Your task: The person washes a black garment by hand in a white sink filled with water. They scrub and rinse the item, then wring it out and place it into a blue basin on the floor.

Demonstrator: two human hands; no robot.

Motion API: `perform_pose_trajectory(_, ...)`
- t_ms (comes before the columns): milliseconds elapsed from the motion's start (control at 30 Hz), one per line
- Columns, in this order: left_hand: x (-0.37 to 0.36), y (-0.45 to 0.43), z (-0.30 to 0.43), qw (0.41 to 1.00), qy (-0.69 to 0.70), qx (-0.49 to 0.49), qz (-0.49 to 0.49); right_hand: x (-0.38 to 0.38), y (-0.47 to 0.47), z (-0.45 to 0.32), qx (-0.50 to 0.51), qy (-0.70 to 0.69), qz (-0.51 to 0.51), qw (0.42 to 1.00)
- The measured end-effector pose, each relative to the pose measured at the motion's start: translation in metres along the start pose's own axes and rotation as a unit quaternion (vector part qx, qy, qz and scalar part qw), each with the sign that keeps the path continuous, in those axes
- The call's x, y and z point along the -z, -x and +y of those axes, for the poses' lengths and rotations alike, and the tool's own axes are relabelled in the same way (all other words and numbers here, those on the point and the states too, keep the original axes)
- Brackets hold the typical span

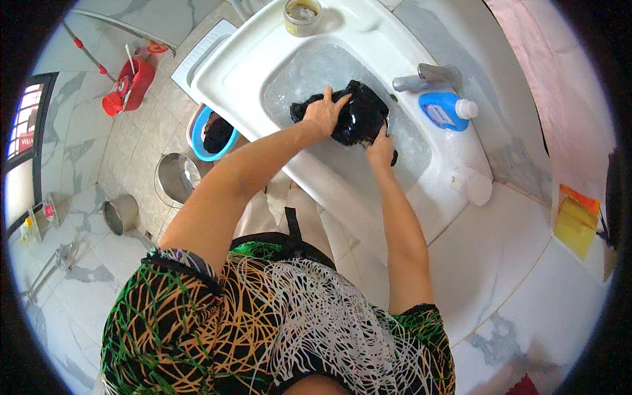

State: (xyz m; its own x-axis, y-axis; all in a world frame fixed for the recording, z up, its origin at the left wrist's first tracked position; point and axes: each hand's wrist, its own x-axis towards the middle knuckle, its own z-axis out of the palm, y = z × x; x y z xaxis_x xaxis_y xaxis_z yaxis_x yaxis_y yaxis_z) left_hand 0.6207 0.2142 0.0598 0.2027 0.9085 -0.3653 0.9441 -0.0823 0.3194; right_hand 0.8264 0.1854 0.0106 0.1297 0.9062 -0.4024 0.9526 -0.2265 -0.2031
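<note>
A wet black cloth item (364, 106), bunched up, lies in soapy-looking water in a white ceramic washbasin (237, 74). On its left part rests my left hand (326, 112), thumb and forefinger spread apart; whether the other fingers grip it is hard to see. My right hand (381, 148) has hold of the cloth's lower right edge, with the fingertips partly hidden. Part of the cloth shows dark and shiny between the two hands.
A faucet (427, 79) and a blue detergent bottle (442, 111) stand on the right rim, an open jar (302, 19) on the far rim. On the floor at left are a blue basin (202, 148) with dark cloth, a metal bucket (177, 178) and a red mop bucket (140, 86).
</note>
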Motion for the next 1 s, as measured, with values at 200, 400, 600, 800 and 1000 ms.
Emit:
perform_pose_trajectory(200,-0.009,0.008,-0.001,0.999,0.0,0.029,-0.032,-0.016,0.02,0.009,0.045,0.021,0.035,0.998)
perform_pose_trajectory(400,-0.031,-0.014,-0.009,0.997,0.003,0.07,-0.035,0.001,0.026,0.001,0.001,0.045,-0.014,0.999)
perform_pose_trajectory(600,-0.032,-0.02,-0.03,0.997,0.048,0.052,-0.038,-0.003,0.04,0.024,-0.005,0.031,0.033,0.999)
perform_pose_trajectory(800,-0.007,-0.039,-0.096,0.983,0.181,-0.002,0.033,-0.001,0.039,0.07,0.048,-0.137,0.116,0.982)
perform_pose_trajectory(1000,0.08,-0.024,-0.053,0.952,0.293,-0.089,0.001,0.066,0.037,0.041,0.066,-0.398,0.064,0.913)
